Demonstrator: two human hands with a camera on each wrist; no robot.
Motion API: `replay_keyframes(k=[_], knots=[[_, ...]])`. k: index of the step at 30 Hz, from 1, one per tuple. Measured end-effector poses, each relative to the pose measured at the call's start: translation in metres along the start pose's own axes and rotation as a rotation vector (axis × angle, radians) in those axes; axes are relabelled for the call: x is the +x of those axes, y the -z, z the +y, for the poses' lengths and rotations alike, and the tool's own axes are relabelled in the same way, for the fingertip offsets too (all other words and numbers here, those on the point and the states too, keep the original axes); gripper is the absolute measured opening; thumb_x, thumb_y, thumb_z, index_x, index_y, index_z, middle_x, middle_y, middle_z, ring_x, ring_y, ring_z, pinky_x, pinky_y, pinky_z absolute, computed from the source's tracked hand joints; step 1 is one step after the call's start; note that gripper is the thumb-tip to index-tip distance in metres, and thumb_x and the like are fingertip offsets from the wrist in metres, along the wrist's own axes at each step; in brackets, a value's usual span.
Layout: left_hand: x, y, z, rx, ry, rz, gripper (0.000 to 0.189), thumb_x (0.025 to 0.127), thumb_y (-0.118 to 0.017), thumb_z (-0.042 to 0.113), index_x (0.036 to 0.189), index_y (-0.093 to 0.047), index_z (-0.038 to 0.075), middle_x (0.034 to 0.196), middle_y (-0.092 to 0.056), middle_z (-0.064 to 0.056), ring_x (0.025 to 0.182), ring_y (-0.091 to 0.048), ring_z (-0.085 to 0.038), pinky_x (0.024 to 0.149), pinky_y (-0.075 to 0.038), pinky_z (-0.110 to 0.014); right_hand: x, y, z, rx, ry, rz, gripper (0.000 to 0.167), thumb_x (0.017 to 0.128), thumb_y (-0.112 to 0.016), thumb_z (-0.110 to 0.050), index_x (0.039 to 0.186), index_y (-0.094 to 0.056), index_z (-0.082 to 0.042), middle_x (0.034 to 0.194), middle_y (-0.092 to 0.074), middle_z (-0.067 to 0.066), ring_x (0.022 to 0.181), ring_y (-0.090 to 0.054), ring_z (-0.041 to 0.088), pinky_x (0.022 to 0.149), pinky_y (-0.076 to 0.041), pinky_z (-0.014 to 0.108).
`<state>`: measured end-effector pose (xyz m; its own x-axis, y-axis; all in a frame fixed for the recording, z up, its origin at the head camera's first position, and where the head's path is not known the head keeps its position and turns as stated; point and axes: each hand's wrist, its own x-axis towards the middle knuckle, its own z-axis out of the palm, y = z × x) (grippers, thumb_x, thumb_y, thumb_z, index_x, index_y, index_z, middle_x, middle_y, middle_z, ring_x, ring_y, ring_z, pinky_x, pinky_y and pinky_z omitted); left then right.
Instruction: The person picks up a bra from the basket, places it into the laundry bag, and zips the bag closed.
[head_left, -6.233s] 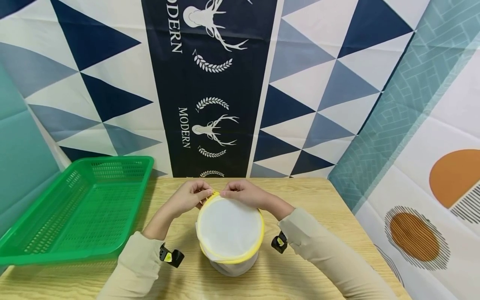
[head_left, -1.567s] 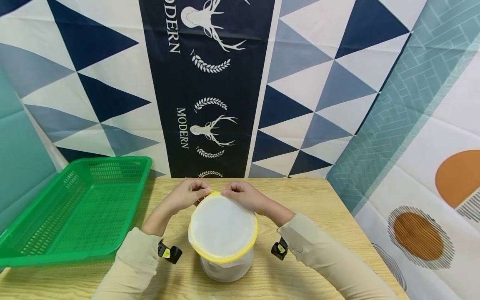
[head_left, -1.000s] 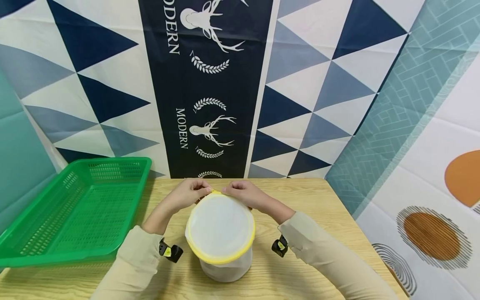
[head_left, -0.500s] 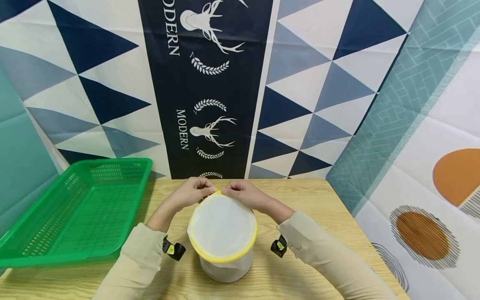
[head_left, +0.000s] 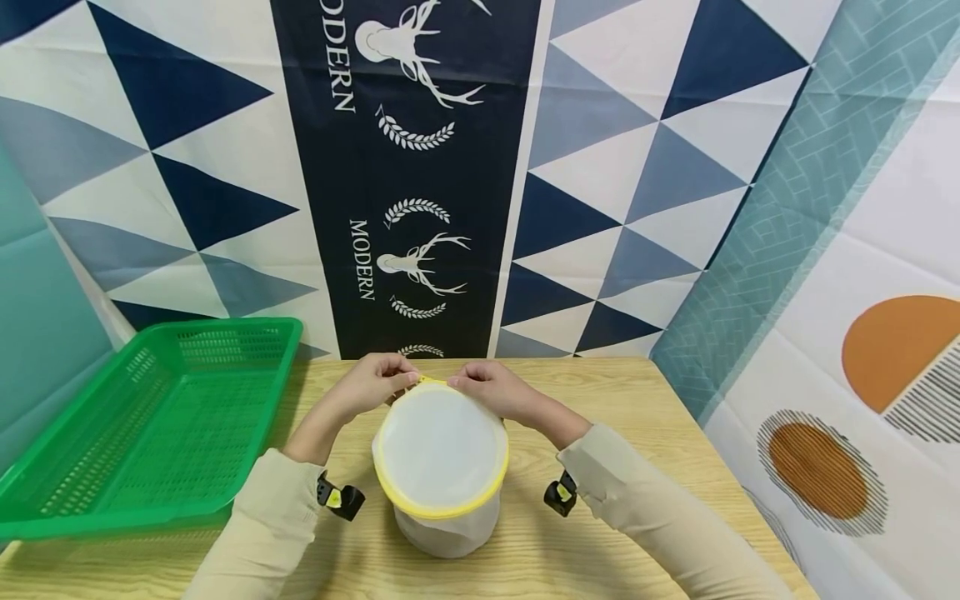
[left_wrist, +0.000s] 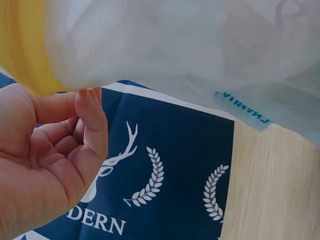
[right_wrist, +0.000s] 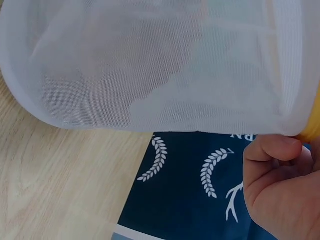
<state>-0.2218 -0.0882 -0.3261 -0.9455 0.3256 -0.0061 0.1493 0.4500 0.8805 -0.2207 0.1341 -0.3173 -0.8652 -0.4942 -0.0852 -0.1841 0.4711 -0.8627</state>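
A round white mesh laundry bag (head_left: 442,450) with a yellow edge stands on the table in the head view, its flat top tipped toward me. At the far side of its rim, my left hand (head_left: 371,383) pinches the yellow band (head_left: 431,379) between thumb and finger. Just to the right, my right hand (head_left: 498,390) pinches the same rim, a short stretch of yellow showing between the two. Seen from the left wrist, a label with blue letters (left_wrist: 244,111) hangs from the mesh. Whether a zipper pull lies under the fingers is hidden.
To the left, a green plastic basket (head_left: 273,417) stands on the wooden table (head_left: 600,517). A patterned cloth (head_left: 420,167) covers the wall behind the far table edge. Each wrist carries a small black camera (head_left: 343,502).
Since the oldest frame the bag has shifted slightly left and its top tips more toward me. In the last half second the fingertips have moved a little apart along the rim.
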Motion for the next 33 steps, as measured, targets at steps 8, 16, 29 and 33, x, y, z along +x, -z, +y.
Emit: replay_keyframes(k=[8,16,29,33], knots=[[0.003,0.002,0.000,0.005,-0.001,0.004,0.018,0.095,-0.054,0.014,0.097,-0.064,-0.001,0.081,-0.062,-0.007,0.066,-0.054,-0.013,0.061,-0.051,-0.025,0.000,0.001,0.000,0.032,-0.027,-0.006,0.027,0.097,-0.049,-0.028,0.096,-0.063,-0.005,0.062,-0.054,0.000,0.040,-0.042,0.010,0.038,-0.036,0.022],[0.010,0.003,0.001,0.043,-0.022,-0.032,0.016,0.095,-0.053,0.014,0.097,-0.064,0.002,0.079,-0.057,-0.004,0.067,-0.051,-0.015,0.062,-0.047,-0.026,0.007,0.000,-0.002,0.012,-0.035,0.053,0.028,0.096,-0.050,-0.032,0.098,-0.064,-0.008,0.074,-0.058,0.001,0.054,-0.051,0.010,0.050,-0.045,0.023],[0.022,0.002,0.006,0.098,-0.034,-0.091,0.016,0.095,-0.055,0.016,0.098,-0.066,0.005,0.080,-0.060,-0.004,0.066,-0.052,-0.014,0.062,-0.048,-0.026,0.013,-0.001,-0.004,-0.038,-0.041,0.090,0.023,0.094,-0.055,-0.024,0.091,-0.066,-0.005,0.078,-0.059,0.001,0.063,-0.053,0.010,0.057,-0.047,0.022],[0.023,0.001,0.006,0.090,-0.032,-0.093,0.016,0.094,-0.055,0.016,0.098,-0.066,0.005,0.080,-0.061,-0.003,0.067,-0.053,-0.014,0.063,-0.048,-0.025,0.011,0.000,-0.003,-0.029,-0.053,0.091,0.022,0.094,-0.055,-0.024,0.092,-0.065,-0.004,0.076,-0.058,0.001,0.062,-0.053,0.010,0.055,-0.047,0.021]])
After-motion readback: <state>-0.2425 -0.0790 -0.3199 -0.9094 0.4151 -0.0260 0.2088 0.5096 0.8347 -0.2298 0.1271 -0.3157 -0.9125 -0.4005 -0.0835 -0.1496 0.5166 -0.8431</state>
